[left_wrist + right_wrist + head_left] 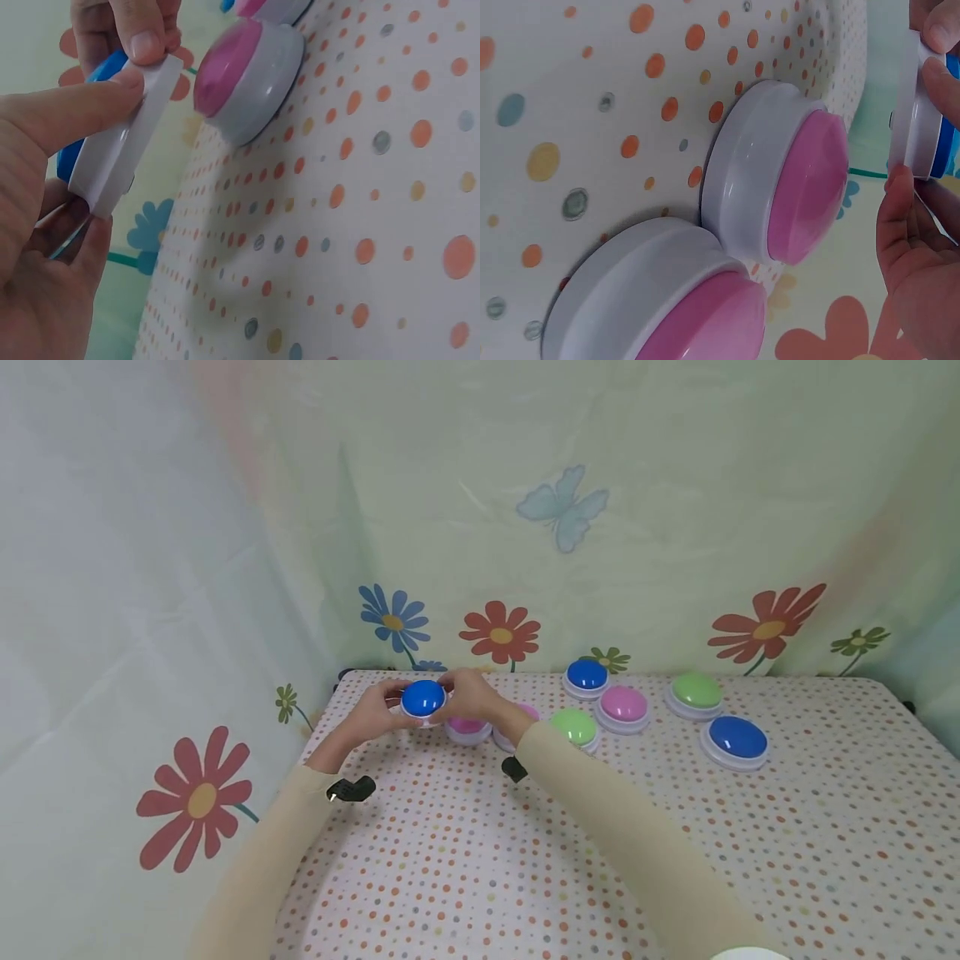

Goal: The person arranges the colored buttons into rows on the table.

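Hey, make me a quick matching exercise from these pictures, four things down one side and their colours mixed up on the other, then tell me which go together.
Things, from the head view:
1. Held button's dome
2. Dome of the button nearest the held one
3. Right sleeve
4. Petals of the large flower at far left

Colours:
A. Cream
B. Red
C. Blue
D. Pink

Right pairs: 1-C, 2-D, 3-A, 4-B.
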### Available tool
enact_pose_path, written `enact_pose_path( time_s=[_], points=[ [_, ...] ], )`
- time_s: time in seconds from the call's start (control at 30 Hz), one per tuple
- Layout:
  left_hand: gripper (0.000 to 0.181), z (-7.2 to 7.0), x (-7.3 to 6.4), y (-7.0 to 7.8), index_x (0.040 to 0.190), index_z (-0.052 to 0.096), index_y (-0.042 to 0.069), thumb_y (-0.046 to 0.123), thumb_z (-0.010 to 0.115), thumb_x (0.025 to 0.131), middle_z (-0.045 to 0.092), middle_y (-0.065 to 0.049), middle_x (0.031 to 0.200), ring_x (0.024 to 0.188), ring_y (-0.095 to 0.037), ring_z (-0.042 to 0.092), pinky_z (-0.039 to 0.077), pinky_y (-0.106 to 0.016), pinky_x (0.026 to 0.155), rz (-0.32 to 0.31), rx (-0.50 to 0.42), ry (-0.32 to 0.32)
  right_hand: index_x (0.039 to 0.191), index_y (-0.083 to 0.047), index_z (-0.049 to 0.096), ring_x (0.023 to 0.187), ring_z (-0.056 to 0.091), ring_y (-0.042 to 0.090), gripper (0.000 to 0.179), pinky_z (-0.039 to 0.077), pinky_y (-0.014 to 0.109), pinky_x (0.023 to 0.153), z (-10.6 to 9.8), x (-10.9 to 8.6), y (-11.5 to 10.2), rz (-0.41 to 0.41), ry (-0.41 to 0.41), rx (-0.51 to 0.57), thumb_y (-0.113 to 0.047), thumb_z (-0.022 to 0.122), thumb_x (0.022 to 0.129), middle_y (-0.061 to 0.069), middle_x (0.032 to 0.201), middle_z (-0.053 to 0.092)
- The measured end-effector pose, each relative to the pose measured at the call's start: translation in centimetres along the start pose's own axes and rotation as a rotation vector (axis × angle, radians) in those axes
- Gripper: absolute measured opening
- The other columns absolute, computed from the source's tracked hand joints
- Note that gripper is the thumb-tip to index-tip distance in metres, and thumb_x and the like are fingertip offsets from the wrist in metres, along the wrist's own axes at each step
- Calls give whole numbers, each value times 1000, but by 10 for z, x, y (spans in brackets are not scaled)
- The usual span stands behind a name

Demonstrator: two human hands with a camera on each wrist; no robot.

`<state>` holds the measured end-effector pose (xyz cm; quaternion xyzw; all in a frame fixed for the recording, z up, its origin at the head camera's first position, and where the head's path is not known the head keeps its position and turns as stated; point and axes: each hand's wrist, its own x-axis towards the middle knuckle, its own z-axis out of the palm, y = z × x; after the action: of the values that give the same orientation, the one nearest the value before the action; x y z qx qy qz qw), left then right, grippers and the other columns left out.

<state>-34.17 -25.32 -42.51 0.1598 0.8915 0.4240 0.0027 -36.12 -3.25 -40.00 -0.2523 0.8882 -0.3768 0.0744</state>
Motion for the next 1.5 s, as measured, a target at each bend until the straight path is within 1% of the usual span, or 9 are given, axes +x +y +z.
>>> enact_pose_path(
  time_s=[0.1,0.23,0.4,0.6,0.77,0.87,1.03,1.27,1.5],
  points=[
    [77,-2,9,-3,138,47,2,26,85,76,51,-15,136,125,-34,49,42,-44,102,-16,3,-14,128,-3,60,108,57,21,67,50,34,92,-2,6,1,6,0,-1,-30,87,73,9,122,62],
    [77,-1,20,-7,138,47,2,26,85,76,51,-15,135,124,-34,49,43,-45,102,-21,-36,-18,127,-3,61,108,58,22,66,50,36,92,-4,13,7,18,27,7,-28,87,73,9,120,63],
    [75,6,24,-15,136,50,3,24,86,74,54,-13,132,120,-32,51,45,-46,100,-46,-68,-39,129,-4,60,110,57,22,67,50,36,93,3,18,24,49,1,30,-33,86,74,8,122,62],
    [74,16,25,-21,135,52,3,27,86,74,56,-11,130,118,-29,53,45,-44,100,-50,-10,-57,126,-5,62,109,57,22,65,50,37,92,13,18,41,51,14,31,-35,86,73,7,119,63],
    [72,15,20,-21,136,51,4,23,85,76,54,-12,133,120,-30,51,44,-44,101,-91,14,-56,127,-6,62,109,58,22,66,49,37,92,19,18,41,37,3,31,-36,86,73,7,120,63],
    [76,14,16,-26,138,50,4,26,86,75,53,-14,135,121,-32,51,44,-45,100,-103,-3,-57,130,-6,60,111,58,22,69,48,37,94,23,20,38,48,-18,20,-36,86,73,9,123,63],
    [80,14,14,-40,138,50,3,30,87,72,53,-15,135,120,-32,52,45,-46,100,-78,-42,-56,131,-6,60,112,58,23,70,48,39,95,28,22,36,57,-28,-3,-37,86,74,9,124,63],
    [77,13,11,-43,137,50,2,23,87,73,54,-15,134,119,-33,53,46,-47,98,-91,-39,-24,132,-8,59,112,57,22,72,47,40,95,35,26,36,55,-16,-45,-42,85,73,6,124,63],
    [80,16,12,-48,138,49,1,27,87,73,52,-17,136,120,-33,53,45,-45,99,-116,-38,-20,129,-11,62,110,58,20,70,47,41,94,38,26,35,84,-9,-97,-45,84,72,4,121,64]
  ],
)
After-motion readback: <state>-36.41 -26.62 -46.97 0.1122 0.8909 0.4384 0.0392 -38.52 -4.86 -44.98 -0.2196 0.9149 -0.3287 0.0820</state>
